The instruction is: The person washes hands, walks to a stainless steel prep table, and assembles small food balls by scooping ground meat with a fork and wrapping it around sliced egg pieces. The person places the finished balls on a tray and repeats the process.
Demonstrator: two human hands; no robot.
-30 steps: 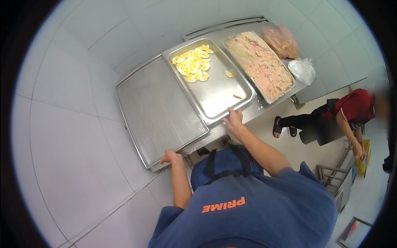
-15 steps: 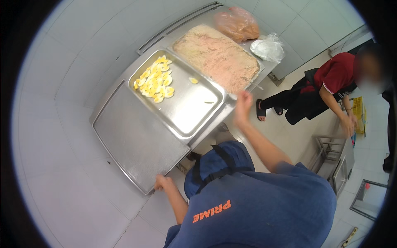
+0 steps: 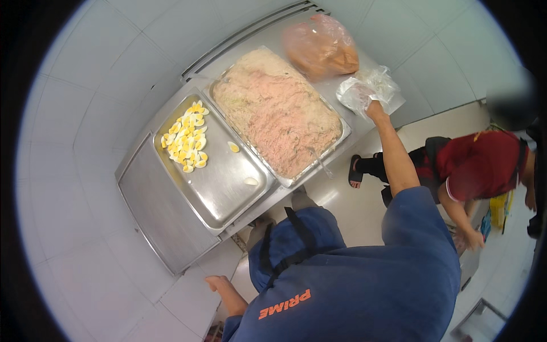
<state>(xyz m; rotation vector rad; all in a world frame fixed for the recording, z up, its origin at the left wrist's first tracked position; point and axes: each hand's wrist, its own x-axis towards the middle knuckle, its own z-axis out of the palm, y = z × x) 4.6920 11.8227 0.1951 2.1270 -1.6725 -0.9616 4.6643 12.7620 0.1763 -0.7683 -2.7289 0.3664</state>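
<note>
My right hand (image 3: pixel 375 109) reaches out to a crumpled clear and white plastic bag (image 3: pixel 352 94) at the table's far right end. Plastic covers its fingers, so their grip is hidden. Low beside my body, my left hand (image 3: pixel 217 283) hangs off the table's near left corner, fingers loosely apart and holding nothing. A steel tray (image 3: pixel 213 210) holds a heap of egg wedges (image 3: pixel 187 139) at its far left, with two single pieces lying apart. Right of it, a second tray (image 3: pixel 346 126) is filled with a pinkish, crumbly mixture (image 3: pixel 273 114).
Behind the filled tray sits a large clear bag (image 3: pixel 322 48) of orange-brown contents. The steel table (image 3: pixel 165 211) stands along a tiled wall (image 3: pixel 74 148). On the right, a person in a red shirt (image 3: pixel 484 168) bends over near a yellow crate (image 3: pixel 501 211).
My right hand has moved from beside the filled tray's near corner to the plastic bag. The left hand has come off the table's edge. The person in red has bent lower.
</note>
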